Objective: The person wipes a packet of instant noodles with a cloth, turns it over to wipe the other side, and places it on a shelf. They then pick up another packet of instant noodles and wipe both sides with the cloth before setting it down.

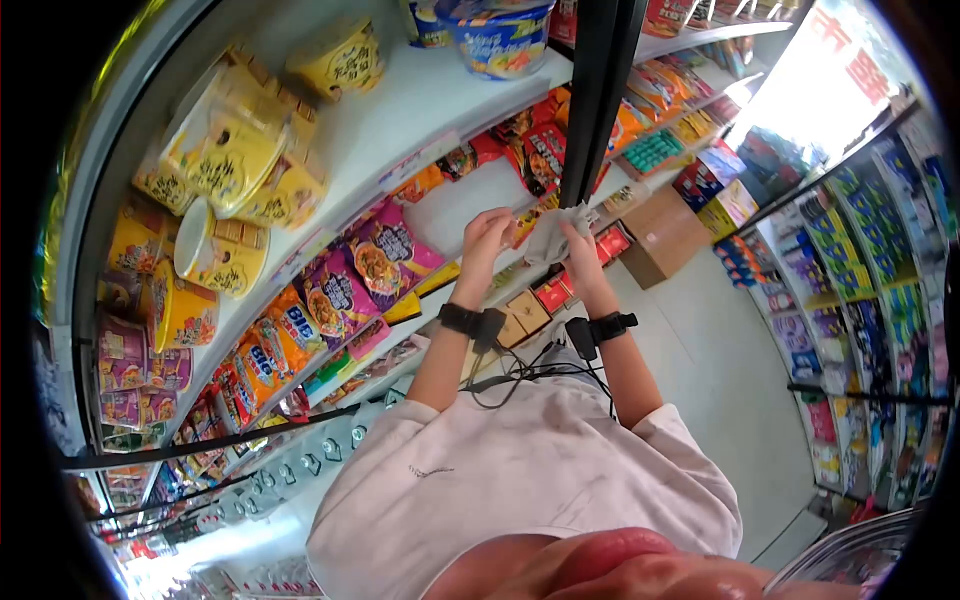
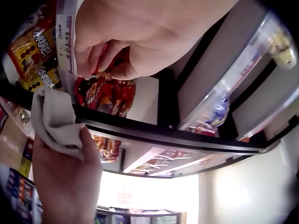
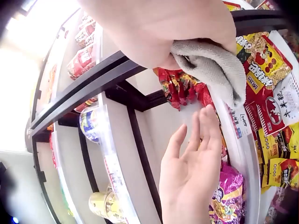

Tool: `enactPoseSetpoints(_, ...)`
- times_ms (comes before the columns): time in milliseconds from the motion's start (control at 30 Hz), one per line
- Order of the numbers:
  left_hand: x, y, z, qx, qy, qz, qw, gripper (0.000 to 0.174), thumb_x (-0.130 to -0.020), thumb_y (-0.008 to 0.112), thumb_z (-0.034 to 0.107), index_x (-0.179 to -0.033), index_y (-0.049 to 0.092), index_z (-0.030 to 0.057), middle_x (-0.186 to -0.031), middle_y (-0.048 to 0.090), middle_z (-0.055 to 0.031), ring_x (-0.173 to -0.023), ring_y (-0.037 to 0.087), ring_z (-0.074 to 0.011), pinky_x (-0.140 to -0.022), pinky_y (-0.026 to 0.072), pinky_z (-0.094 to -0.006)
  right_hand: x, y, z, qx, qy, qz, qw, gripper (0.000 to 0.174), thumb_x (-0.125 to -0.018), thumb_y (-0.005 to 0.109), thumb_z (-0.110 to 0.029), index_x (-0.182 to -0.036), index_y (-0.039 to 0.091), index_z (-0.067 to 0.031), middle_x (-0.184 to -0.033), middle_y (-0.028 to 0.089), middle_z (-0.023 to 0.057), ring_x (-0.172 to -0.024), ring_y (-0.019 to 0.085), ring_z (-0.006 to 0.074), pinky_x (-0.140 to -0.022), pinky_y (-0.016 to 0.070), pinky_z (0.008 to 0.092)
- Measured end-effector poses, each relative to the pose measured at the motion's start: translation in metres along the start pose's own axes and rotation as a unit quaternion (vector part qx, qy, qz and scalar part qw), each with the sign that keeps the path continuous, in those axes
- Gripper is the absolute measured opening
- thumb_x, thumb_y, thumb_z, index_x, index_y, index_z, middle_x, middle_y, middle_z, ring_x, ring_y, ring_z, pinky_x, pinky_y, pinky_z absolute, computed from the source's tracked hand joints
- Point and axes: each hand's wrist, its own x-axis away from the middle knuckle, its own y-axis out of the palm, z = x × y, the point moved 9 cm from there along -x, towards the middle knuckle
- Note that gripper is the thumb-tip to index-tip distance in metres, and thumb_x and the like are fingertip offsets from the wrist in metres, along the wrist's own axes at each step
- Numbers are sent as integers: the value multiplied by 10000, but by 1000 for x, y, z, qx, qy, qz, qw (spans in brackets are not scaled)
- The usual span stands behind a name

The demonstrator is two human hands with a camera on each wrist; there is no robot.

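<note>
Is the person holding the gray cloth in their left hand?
No, the right hand grips the gray cloth, while the left hand holds nothing.

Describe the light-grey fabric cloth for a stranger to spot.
In the head view, find the black upright shelf post near top centre. By its lower end, the person's right hand grips a crumpled light-grey fabric cloth. Unlike the glossy, colourfully printed snack packets nearby, it is plain and matte.

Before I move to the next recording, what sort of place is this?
Probably a small convenience store or supermarket: purple packets and yellow tubs sit on shelving, a label marks a shelf edge, and another stocked rack stands opposite.
</note>
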Motion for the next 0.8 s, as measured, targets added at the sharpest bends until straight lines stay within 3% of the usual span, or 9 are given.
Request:
enactPoseSetpoints(100,-57,5,-25,-69,-17,43,997,306,-949,623,141,-1183,599,-55,-1082,663,-115,-1022,650,-204,-923,522,-329,-30,2,-15,43,-10,-17,999,253,-959,595,-216,-1128,638,-33,-987,644,-11,-890,598,93,-743,467,267)
enactPoseSetpoints(200,-90,13,-37,-28,-22,46,998,283,-937,659,182,-1110,633,-40,-1033,668,-95,-950,650,-173,-841,528,-294,-47,1,-17,180,47,-92,978,262,-940,590,-217,-1124,646,-39,-948,635,-21,-830,585,87,-709,459,266)
enactPoseSetpoints(300,-113,13,-45,-72,-88,86,990,277,-921,701,255,-1007,665,-5,-956,660,-58,-807,611,-130,-731,503,-260,-57,4,-9,171,37,-124,977,247,-957,584,-245,-1119,641,-68,-907,590,-61,-790,515,47,-682,413,233)
enactPoseSetpoints(400,-122,24,-35,-129,-77,86,985,359,-878,751,358,-929,661,14,-867,658,-41,-732,608,-116,-680,500,-256,-63,3,-2,191,49,-156,968,246,-978,575,-257,-1126,640,-72,-894,563,-81,-783,485,36,-681,399,226)
enactPoseSetpoints(500,-120,28,-27,-153,-133,102,974,285,-912,723,328,-898,651,52,-833,581,5,-640,477,-64,-623,455,-235,-54,1,-9,185,75,-154,968,248,-976,579,-257,-1123,643,-67,-857,553,-83,-760,474,35,-657,386,227)
enactPoseSetpoints(567,-115,29,-10,-123,-111,141,976,270,-913,724,314,-889,632,61,-840,574,2,-640,478,-69,-627,469,-242,-45,0,-21,151,65,-133,977,246,-961,600,-262,-1091,648,-59,-823,554,-74,-738,469,34,-621,367,232)
enactPoseSetpoints(667,-100,24,0,0,-82,152,985,274,-913,728,273,-975,578,53,-900,598,-31,-730,561,-121,-684,516,-289,-45,-16,-17,118,48,-90,988,361,-1001,556,-349,-1225,605,-70,-955,616,-33,-840,561,70,-719,447,250)
enactPoseSetpoints(767,-76,4,7,21,-61,168,984,302,-914,728,253,-1046,548,50,-945,618,-52,-812,612,-146,-711,528,-307,-18,1,-25,8,134,-89,987,532,-1034,483,-429,-1437,387,-96,-1386,506,71,-1273,510,219,-1017,462,429)
enactPoseSetpoints(800,-62,5,19,13,-53,155,986,313,-915,727,251,-1067,540,50,-960,623,-58,-838,623,-148,-714,528,-309,-15,5,-25,-9,138,-96,986,558,-1032,476,-447,-1455,352,-105,-1408,489,80,-1287,505,238,-1030,453,460)
